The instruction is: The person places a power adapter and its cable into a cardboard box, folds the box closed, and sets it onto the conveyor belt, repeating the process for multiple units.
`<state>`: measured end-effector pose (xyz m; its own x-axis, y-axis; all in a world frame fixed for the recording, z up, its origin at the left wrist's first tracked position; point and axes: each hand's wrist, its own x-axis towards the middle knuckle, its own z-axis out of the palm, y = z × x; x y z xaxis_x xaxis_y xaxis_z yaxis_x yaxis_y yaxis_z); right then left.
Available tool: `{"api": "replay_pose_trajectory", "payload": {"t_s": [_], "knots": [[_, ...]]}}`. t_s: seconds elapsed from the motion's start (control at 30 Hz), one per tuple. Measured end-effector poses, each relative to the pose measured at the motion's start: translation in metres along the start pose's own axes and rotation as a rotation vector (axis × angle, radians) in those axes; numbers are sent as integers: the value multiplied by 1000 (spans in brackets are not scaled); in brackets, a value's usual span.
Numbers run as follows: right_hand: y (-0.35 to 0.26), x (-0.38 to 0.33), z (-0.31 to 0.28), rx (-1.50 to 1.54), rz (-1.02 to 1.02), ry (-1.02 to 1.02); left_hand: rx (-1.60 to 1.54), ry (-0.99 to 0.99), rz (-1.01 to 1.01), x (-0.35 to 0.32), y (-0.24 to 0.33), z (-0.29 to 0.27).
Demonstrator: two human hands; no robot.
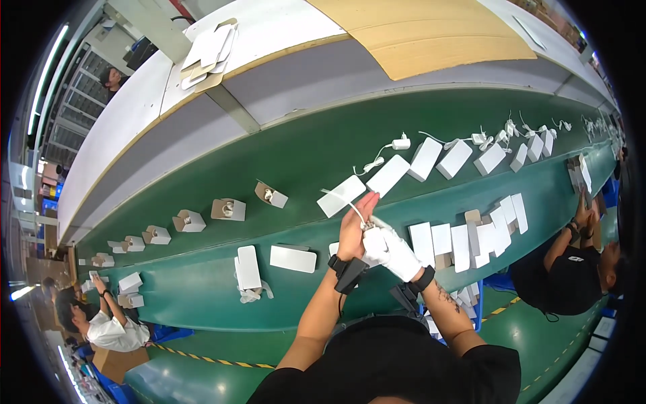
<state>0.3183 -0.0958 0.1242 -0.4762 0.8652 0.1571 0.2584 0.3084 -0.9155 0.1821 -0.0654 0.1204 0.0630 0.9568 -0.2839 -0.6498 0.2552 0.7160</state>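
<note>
My bare left hand [354, 225] is raised over the green belt [282, 161], fingers up and pinching a thin white cable [340, 200] that runs up-left from it. My right hand [390, 248], in a white glove, is pressed against the left hand and grips the same cable bundle, with a small coiled part between the palms. A flat white box [342, 196] and another white box [388, 176] lie on the belt just beyond my fingertips. Both wrists wear black straps.
Open brown and white cartons [228, 209] sit in a row on the belt to the left. White boxes and chargers with cables [401, 143] run to the right. Flat white boxes [293, 258] and a stack of box blanks [464, 241] lie on the near ledge. Other workers sit at left [108, 326] and right [572, 269].
</note>
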Motion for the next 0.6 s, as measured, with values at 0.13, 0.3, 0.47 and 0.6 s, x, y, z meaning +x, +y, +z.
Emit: {"api": "replay_pose_trajectory", "payload": {"t_s": [0.13,0.3,0.47,0.6], "knots": [[-1,6,8,1196,580,48,-8,-74,-131,16,1,-23],[67,30,15,180,91,-18,228,-126,-126,38,13,-31],[86,28,9,1546,478,62,1080,82,-93,84,11,-104],[-1,44,-8,954,552,215,2085,201,-181,118,40,-174]]}}
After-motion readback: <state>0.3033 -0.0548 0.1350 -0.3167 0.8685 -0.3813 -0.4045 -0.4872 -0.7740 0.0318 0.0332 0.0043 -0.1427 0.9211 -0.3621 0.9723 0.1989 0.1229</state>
